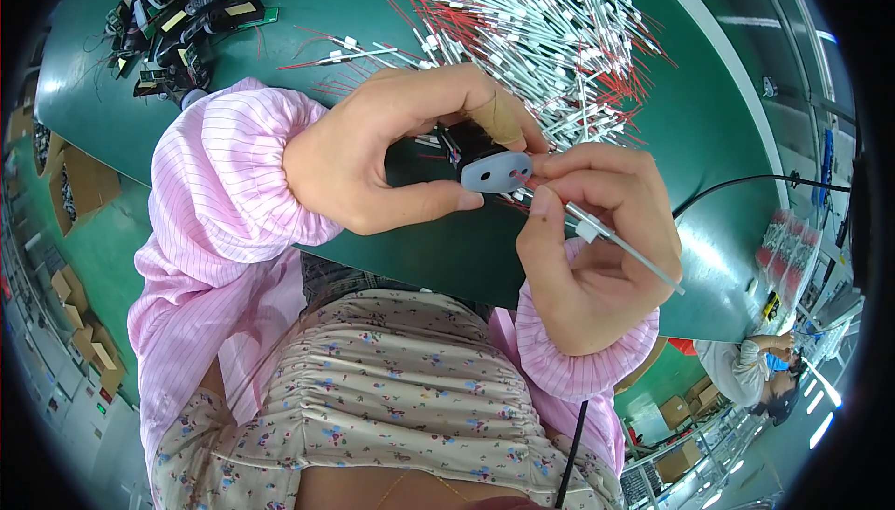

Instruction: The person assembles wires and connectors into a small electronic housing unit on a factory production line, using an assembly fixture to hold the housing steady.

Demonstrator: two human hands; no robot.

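Black housing and white-sleeved lead, brought together above the desk's near edge.
From my end, the right hand pinches the white-sleeved lead between thumb and fingertips, close to the grey end cap; I can't tell whether it enters a hole. The left hand is half curled, gripping the black housing and hiding part of it. Pink striped sleeves cover the forearms. Just beyond, the hands block my view of the nearest part of a loose heap of red-and-white leads. A pile of black units lies toward the left edge; a black cable crosses the right. The desk is green, pale-bordered at right. Past it I see green floor, cardboard boxes at left and another person beyond the near right corner.
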